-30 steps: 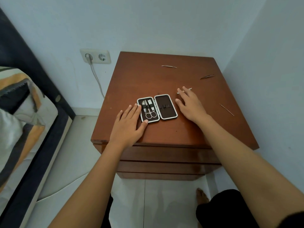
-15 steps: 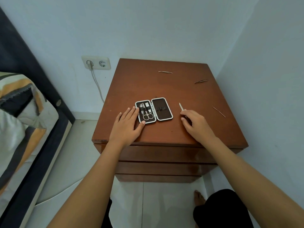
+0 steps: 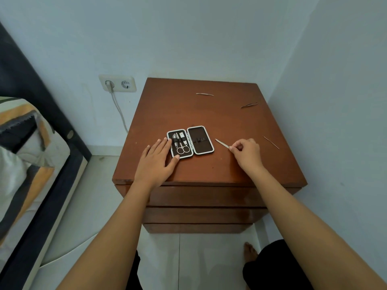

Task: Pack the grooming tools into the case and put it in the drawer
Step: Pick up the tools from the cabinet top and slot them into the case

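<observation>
The right hand (image 3: pixel 247 152) pinches the near end of a slim silver metal nail file (image 3: pixel 222 143) between thumb and fingertips, the other fingers curled in; the file's pointed tip aims toward ten o'clock, at the case, and whether it is lifted clear of the wood or resting on it I cannot tell from this angle. Just beside it, at nine o'clock, the small oblong grooming case with white trim and dark brown lining (image 3: pixel 190 141) lies spread open and flat on the reddish-brown wooden bedside cabinet (image 3: pixel 188 109); its right half shows only bare elastic loops, while its left half holds a pair of small silver scissors (image 3: pixel 181 147) and two or three other steel pieces (too small to name with any confidence). The left hand (image 3: pixel 156 162) lies flat with fingers spread and loose, gripping nothing, its fingertips and thumb touching the case's left edge. Three more thin metal tools lie loose on the top, well apart from the case: a slender silver pick (image 3: pixel 204 94) at twelve o'clock, a pair of tweezers (image 3: pixel 248 105) at two o'clock, and a fine needle-like probe (image 3: pixel 271 142) at three o'clock, beyond the right hand. The cabinet's drawer fronts (image 3: pixel 201 196) below the near edge sit flush.
</observation>
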Available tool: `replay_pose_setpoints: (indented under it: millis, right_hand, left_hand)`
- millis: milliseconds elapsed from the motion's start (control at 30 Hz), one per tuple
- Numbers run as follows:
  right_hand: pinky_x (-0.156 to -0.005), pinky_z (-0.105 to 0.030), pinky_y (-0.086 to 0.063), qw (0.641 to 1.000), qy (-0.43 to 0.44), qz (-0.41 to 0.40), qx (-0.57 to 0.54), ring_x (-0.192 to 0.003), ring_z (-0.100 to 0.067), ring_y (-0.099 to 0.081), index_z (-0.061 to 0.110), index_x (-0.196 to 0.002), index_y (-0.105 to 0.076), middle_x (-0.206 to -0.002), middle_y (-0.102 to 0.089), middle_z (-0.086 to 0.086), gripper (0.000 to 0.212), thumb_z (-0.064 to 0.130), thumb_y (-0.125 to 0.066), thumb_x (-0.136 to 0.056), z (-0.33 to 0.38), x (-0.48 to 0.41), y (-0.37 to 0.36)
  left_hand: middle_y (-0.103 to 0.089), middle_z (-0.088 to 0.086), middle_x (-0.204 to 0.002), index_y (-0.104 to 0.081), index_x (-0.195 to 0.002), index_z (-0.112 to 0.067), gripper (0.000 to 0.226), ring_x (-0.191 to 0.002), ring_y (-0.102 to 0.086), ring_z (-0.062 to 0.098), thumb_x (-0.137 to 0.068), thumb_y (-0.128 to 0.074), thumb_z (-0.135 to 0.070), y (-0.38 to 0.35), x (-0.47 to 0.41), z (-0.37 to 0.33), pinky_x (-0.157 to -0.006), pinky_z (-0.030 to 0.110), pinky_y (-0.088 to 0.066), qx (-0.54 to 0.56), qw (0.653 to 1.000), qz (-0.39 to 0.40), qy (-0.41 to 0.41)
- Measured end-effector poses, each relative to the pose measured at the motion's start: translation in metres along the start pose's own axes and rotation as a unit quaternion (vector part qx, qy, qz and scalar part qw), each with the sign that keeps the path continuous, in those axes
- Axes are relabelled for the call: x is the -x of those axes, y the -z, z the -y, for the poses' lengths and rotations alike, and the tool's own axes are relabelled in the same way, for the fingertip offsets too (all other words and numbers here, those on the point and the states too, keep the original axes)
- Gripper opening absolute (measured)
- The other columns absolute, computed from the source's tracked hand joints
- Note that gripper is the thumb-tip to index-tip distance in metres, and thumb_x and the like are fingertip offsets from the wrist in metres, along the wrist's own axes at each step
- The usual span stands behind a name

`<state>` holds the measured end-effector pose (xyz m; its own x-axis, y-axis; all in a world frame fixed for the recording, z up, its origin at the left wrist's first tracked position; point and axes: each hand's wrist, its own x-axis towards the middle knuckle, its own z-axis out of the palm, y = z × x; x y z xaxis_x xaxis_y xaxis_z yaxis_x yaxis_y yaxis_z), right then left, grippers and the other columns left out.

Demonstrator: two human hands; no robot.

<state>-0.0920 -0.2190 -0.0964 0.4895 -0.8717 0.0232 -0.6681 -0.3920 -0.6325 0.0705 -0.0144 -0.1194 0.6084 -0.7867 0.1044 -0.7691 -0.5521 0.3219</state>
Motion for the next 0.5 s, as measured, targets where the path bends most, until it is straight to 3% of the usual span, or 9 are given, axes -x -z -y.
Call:
replay_pose_setpoints:
  millis: [133,300,500]
  right_hand:
    - [-0.092,-0.04,-0.04,0.998,-0.029,0.021,0.045,-0.112,-0.032,-0.046,0.015,-0.087,-0.066,-0.115,-0.054,-0.013,0.014,0.027,-0.059,-0.089,0.006,-0.001,0.001]
    - [-0.093,-0.04,-0.039,0.996,0.003,0.0,0.088,-0.112,-0.033,-0.045,0.012,-0.099,-0.064,-0.116,-0.055,-0.014,0.019,0.025,-0.053,-0.092,0.01,0.008,-0.001]
    - [-0.079,-0.033,-0.04,0.994,0.075,-0.01,0.075,-0.097,-0.025,-0.05,0.009,-0.092,-0.056,-0.102,-0.059,-0.01,0.011,0.016,-0.047,-0.094,0.009,0.019,-0.007]
  left_hand:
    - [-0.015,-0.004,-0.157,-0.014,-0.149,-0.024,0.062,-0.145,-0.007,0.01,-0.095,-0.027,-0.052,0.0,0.0,-0.001,-0.115,0.03,0.001,0.005,1.0,-0.002,-0.001]
    - [-0.015,-0.003,-0.157,-0.014,-0.149,-0.024,0.061,-0.145,-0.007,0.01,-0.095,-0.027,-0.052,0.002,0.0,-0.001,-0.115,0.031,0.002,0.002,1.0,-0.001,0.001]
    - [-0.015,-0.004,-0.157,-0.014,-0.149,-0.024,0.062,-0.145,-0.007,0.01,-0.095,-0.027,-0.052,0.001,0.0,-0.001,-0.116,0.031,0.001,0.005,1.0,0.0,0.0]
